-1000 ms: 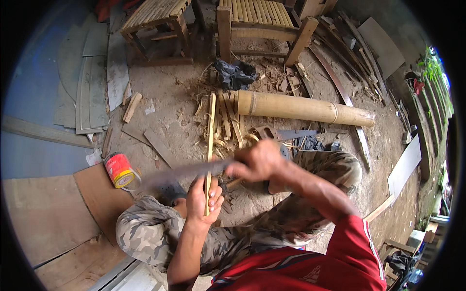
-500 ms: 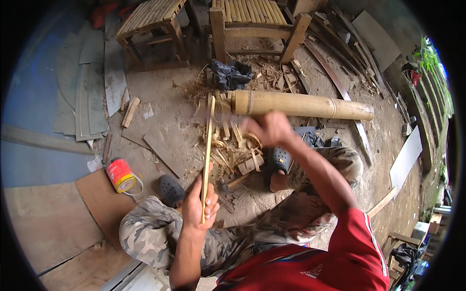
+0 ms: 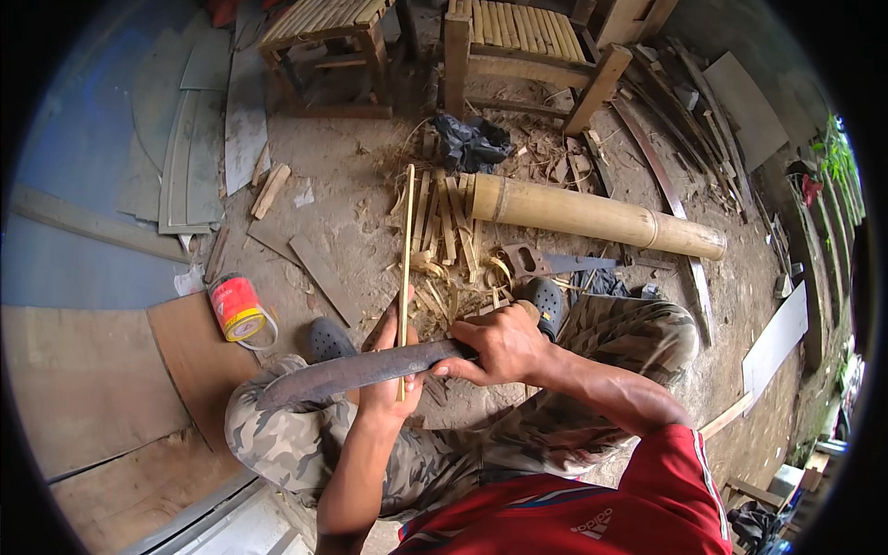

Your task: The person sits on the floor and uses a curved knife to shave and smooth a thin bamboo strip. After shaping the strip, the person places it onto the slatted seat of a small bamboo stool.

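My left hand [image 3: 379,396] is closed around the lower part of a thin bamboo strip [image 3: 407,250], which stands lengthwise away from me. In my right hand [image 3: 507,344] is the handle of a machete, the fingers wrapped round it. The dark machete blade [image 3: 356,367] points left and lies across the strip's lower part, over my left palm, hiding some of the fingers. Just beyond my hands, bamboo slats [image 3: 450,217] and curled shavings cover the ground. A thick bamboo pole [image 3: 592,215] lies past them to the right.
A handsaw [image 3: 529,262] lies near my right shoe [image 3: 544,298]. A black plastic bag [image 3: 470,143] sits beyond the slats. Two bamboo-topped pieces of furniture, a stool [image 3: 324,23] and a larger frame [image 3: 527,65], stand at the back. A red can [image 3: 235,305] is at the left.
My right hand has come back toward me with the machete, now across the strip; before, it was blurred farther out. The strip's far end has moved slightly away. The handsaw has come into sight.
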Available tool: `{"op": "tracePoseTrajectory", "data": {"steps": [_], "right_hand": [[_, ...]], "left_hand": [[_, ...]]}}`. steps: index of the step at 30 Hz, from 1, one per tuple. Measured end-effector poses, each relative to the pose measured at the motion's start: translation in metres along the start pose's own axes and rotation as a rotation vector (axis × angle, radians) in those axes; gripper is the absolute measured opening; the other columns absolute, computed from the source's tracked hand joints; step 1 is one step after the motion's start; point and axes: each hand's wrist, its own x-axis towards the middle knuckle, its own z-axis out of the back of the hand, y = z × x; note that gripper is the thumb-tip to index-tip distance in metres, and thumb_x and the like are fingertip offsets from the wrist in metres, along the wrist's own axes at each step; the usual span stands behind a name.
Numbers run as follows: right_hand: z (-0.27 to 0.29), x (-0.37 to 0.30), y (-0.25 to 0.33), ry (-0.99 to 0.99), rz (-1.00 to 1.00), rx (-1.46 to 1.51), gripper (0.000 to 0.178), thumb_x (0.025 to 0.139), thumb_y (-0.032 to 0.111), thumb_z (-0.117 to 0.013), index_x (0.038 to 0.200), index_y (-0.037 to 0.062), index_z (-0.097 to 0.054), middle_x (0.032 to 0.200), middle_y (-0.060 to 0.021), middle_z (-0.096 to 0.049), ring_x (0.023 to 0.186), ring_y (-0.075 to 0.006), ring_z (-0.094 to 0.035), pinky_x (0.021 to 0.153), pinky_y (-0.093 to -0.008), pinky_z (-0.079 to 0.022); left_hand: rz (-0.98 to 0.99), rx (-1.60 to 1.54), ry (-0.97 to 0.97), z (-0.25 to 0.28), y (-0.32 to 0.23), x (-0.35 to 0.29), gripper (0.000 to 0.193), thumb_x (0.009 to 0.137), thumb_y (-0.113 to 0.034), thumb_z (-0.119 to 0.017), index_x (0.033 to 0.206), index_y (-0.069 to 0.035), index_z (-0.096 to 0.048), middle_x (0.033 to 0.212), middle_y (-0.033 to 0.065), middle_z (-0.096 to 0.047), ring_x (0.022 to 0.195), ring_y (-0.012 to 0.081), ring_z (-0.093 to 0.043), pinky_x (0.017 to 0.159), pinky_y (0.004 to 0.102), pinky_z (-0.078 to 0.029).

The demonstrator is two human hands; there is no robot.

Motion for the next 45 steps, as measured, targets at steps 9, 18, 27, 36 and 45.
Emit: {"op": "tracePoseTrajectory", "data": {"steps": [9,18,27,36,45], "right_hand": [[-0.004,0.011,-0.04,-0.024,-0.128,-0.021,0.063,0.089,0.067,-0.052,0.069,0.0084,-0.065,0.049,-0.0133,-0.054,0.045,-0.0358,-0.056,0.044,-0.0462,-0.044],[0.0,0.012,-0.053,-0.07,0.056,-0.036,0.068,0.083,0.073,-0.056,0.065,0.0082,-0.064,0.046,-0.0103,-0.052,0.04,-0.0324,-0.052,0.041,-0.0421,-0.039],[0.002,0.013,-0.052,-0.036,-0.045,-0.045,0.064,0.084,0.072,-0.056,0.065,0.0113,-0.061,0.047,-0.0075,-0.053,0.037,-0.028,-0.049,0.038,-0.0416,-0.034],[0.013,0.024,-0.071,-0.068,-0.063,-0.105,0.07,0.088,0.075,-0.045,0.071,0.0118,-0.068,0.046,-0.0055,-0.054,0.037,-0.0217,-0.05,0.039,-0.0414,-0.04],[0.017,0.031,-0.101,-0.125,-0.35,-0.143,0.068,0.094,0.07,-0.039,0.072,0.0134,-0.071,0.045,-0.0045,-0.054,0.036,-0.0202,-0.049,0.041,-0.0388,-0.044]], "left_hand": [[0.098,-0.017,-0.093,0.0,0.004,-0.002,0.047,0.105,-0.031,-0.042,0.149,-0.014,-0.036,0.059,-0.0033,-0.042,0.039,0.0039,-0.037,0.034,0.0172,-0.031],[0.11,0.012,-0.015,0.004,0.003,-0.002,0.044,0.106,-0.038,-0.04,0.146,-0.018,-0.042,0.064,-0.0047,-0.046,0.043,0.001,-0.036,0.036,0.015,-0.031],[0.124,0.023,-0.062,-0.007,0.004,-0.007,0.048,0.106,-0.031,-0.038,0.15,-0.012,-0.035,0.06,-0.004,-0.04,0.04,0.0027,-0.034,0.034,0.0172,-0.03],[0.138,0.041,-0.176,-0.012,0.008,-0.003,0.04,0.106,-0.033,-0.042,0.141,-0.015,-0.048,0.058,-0.0045,-0.04,0.039,0.0031,-0.032,0.033,0.0182,-0.028],[0.142,0.116,-0.01,-0.016,0.002,-0.006,0.035,0.106,-0.032,-0.044,0.13,-0.009,-0.056,0.057,-0.0036,-0.042,0.04,0.0038,-0.033,0.035,0.0192,-0.027]]}}
